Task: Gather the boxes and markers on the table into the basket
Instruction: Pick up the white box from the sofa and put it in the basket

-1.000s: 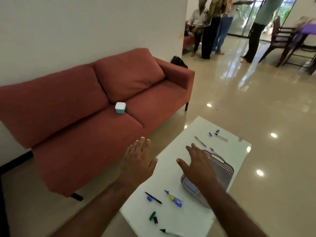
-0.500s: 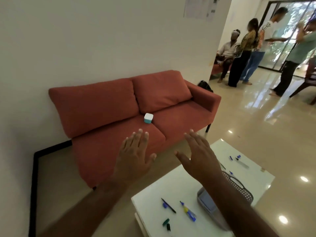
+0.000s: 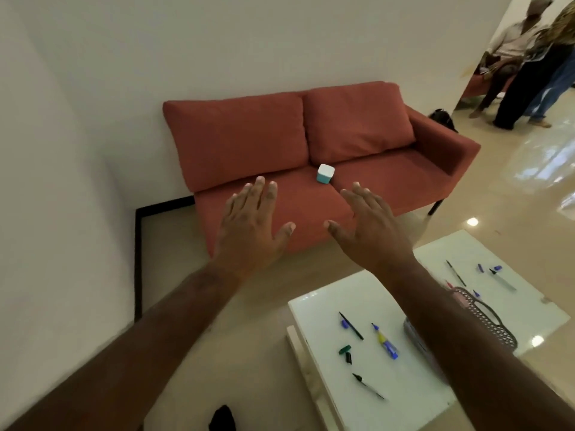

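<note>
Head view, both hands spread, left (image 3: 249,231), right (image 3: 370,228), right forearm hiding most of basket (image 3: 488,318).

Open air lies between the two raised hands and the box (image 3: 325,173) on the sofa (image 3: 389,178). On the table (image 3: 351,293), scattered markers (image 3: 385,341) and the basket (image 3: 494,325) crowd the top.

Sofa: the rust-red fabric two-seat sofa (image 3: 311,169) ahead of my hands.
Box: small cube box (image 3: 325,173), white on top, teal below.
Table: glossy white rectangular table (image 3: 351,293).
Basket: grey perforated plastic basket (image 3: 491,321), lattice of small holes.
Markers: yellow-and-blue capped marker (image 3: 385,341); slim black pen with blue cap (image 3: 351,325); loose green cap (image 3: 344,349).
Floor: beige polished tile floor (image 3: 261,353).
</note>
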Demonstrator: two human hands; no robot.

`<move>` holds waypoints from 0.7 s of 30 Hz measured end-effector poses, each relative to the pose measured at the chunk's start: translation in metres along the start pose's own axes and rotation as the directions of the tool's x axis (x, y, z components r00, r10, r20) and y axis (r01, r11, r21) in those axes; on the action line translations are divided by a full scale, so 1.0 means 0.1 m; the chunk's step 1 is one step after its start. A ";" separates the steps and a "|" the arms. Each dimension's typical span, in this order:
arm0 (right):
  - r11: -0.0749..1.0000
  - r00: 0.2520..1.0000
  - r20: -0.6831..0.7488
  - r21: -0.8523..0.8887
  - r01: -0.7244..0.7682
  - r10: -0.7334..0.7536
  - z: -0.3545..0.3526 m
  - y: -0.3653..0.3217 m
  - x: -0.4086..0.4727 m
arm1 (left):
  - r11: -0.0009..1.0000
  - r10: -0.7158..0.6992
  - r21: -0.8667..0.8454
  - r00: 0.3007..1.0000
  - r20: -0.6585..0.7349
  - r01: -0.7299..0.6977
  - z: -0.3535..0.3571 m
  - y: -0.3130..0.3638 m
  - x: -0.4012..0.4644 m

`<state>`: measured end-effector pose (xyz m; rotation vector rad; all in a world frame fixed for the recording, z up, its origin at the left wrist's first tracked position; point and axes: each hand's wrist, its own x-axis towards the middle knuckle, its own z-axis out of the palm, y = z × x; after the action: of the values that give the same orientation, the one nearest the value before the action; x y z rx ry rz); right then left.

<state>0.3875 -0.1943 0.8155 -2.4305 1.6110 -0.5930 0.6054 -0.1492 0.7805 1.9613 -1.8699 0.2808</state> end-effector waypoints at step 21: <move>0.993 0.993 -0.005 -0.018 -0.115 0.115 1.01 -0.98 1.48 | 0.993 0.096 -0.080 0.990 0.101 -0.088 0.45 -1.77 1.18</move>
<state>0.5619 -0.2975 0.7924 -2.3306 1.7507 -0.5671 0.7833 -0.2731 0.7628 1.8761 -2.0100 0.1349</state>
